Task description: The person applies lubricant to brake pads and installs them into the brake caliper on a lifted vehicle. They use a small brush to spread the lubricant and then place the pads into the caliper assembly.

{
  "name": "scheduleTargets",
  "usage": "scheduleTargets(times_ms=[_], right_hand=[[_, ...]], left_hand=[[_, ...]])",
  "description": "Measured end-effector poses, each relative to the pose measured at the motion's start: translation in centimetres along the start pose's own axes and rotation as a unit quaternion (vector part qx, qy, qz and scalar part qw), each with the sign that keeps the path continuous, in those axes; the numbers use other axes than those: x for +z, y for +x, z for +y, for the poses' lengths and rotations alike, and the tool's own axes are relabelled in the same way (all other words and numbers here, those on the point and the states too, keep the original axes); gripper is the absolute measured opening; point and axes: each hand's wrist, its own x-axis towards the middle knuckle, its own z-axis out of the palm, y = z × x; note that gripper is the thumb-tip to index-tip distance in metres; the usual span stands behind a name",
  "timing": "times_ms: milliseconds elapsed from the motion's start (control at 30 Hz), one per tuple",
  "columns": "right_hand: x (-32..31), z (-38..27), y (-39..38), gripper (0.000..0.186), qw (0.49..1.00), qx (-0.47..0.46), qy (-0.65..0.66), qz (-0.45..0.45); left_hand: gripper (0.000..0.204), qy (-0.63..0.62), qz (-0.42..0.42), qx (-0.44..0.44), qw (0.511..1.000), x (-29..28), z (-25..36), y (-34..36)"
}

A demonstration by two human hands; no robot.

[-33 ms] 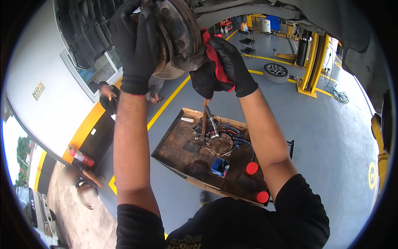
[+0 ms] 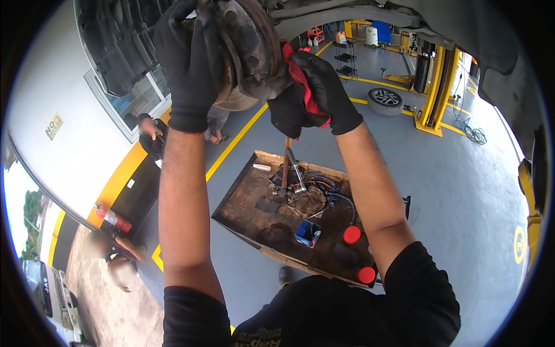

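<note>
- Right gloved hand (image 2: 326, 87): fingers closed on a red cloth (image 2: 298, 74), just right of the brake assembly (image 2: 248, 52).
- Left gloved hand (image 2: 193, 69): against the assembly's left side, fingertips hidden — cannot tell whether they grip.
- Change: barely any; the right wrist has shifted slightly right, cloth still held — the work at the brake seems mid-step.
- Nearer and lower: a tray (image 2: 237, 215) with a hammer (image 2: 285, 165) and ratchet (image 2: 297, 172).
- Far right: a wheel (image 2: 385, 102) on the floor.
</note>
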Motion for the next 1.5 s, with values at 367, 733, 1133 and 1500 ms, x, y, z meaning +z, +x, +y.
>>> scheduleTargets(times_ms=[367,733,1133,1500], right_hand=[[1.0,-1.6,-0.3,0.036,0.999,0.012,-0.041,0.001],[-1.2,-2.5,-3.4,0.035,0.965,0.034,0.258,0.008],[2.9,0.3,0.0,0.026,0.968,-0.116,-0.214,0.060],[-0.1,0.9,-4.4,0.030,0.996,-0.070,0.030,-0.036]], left_hand=[[0.031,-0.341,0.049,-0.226,0.911,0.2,2.9,1.8],[0.027,-0.146,0.014,-0.146,0.978,-0.6,1.7,1.4],[0.030,0.001,-0.020,-0.030,0.999,-1.4,1.8,1.0],[0.027,0.006,-0.017,-0.049,0.999,-1.2,1.8,0.9]])
